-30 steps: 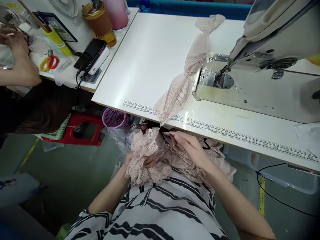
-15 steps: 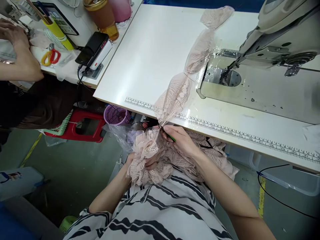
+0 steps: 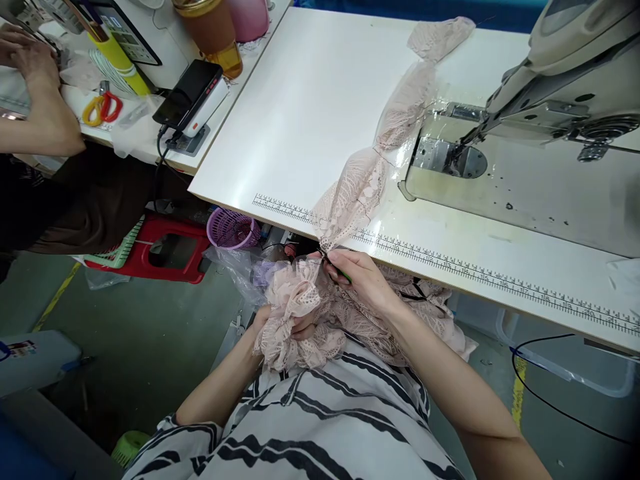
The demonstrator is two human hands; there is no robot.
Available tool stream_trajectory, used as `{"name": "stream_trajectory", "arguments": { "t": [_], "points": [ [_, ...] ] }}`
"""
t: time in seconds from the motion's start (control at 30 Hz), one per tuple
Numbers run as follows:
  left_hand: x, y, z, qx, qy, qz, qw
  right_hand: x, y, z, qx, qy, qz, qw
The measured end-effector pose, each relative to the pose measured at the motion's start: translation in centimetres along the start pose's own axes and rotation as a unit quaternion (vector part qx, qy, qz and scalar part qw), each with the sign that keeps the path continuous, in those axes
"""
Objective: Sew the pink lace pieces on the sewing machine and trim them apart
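A long strip of pale pink lace [image 3: 356,183] runs down the white table, bunched at intervals, and drops over the front edge. My right hand [image 3: 363,273] is closed at that edge around small thread snips [image 3: 344,273], green-handled and mostly covered by the fingers. Their dark tip touches a gathered narrow spot in the strip. Below, my left hand [image 3: 303,328] grips a ruffled bundle of the same lace [image 3: 295,293] against my lap; folds cover most of its fingers. More lace lies across my lap under the right wrist.
A sewing machine [image 3: 560,100] stands at the right of the table, its needle area beside the strip. A printed ruler [image 3: 440,259] follows the front edge. On the neighbouring table at left are a phone [image 3: 189,95], scissors [image 3: 103,109] and a co-worker's hands [image 3: 33,57].
The view has shifted slightly, moving the table and machine a little right and down. Both hands keep nearly the same place and grip on the lace and snips.
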State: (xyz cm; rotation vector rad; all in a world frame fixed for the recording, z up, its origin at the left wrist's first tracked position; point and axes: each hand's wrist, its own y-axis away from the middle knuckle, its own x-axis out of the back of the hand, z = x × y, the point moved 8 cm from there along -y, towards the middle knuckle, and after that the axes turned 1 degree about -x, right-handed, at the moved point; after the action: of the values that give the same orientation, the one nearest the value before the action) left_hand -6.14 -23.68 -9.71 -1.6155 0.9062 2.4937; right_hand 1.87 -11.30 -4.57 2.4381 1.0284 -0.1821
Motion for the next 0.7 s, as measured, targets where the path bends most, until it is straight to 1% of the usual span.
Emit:
{"name": "stream_trajectory", "arguments": {
  "t": [0.2,0.37,0.47,0.57,0.63,0.7],
  "points": [
    [0.7,0.1,-0.1,-0.008,0.002,0.020,1.000,0.2,0.2,0.5,0.011,-0.018,0.028,0.999],
    [0.5,0.3,0.2,-0.003,-0.001,0.018,1.000,1.1,1.3,1.6,0.007,-0.035,0.047,0.998],
    [0.8,0.3,0.0,0.005,0.001,0.016,1.000,1.1,1.8,2.4,-0.005,-0.035,0.036,0.999],
    [2.1,0.2,-0.5,0.015,-0.002,0.027,1.000,0.4,1.9,3.0,-0.017,-0.055,-0.002,0.998],
    [3.5,0.4,-0.8,0.024,-0.007,0.044,0.999,0.2,1.8,3.1,-0.019,-0.063,-0.011,0.998],
    [5.1,0.9,-0.8,0.027,-0.009,0.079,0.996,0.3,1.8,2.9,-0.015,-0.052,-0.007,0.998]
  ]
}}
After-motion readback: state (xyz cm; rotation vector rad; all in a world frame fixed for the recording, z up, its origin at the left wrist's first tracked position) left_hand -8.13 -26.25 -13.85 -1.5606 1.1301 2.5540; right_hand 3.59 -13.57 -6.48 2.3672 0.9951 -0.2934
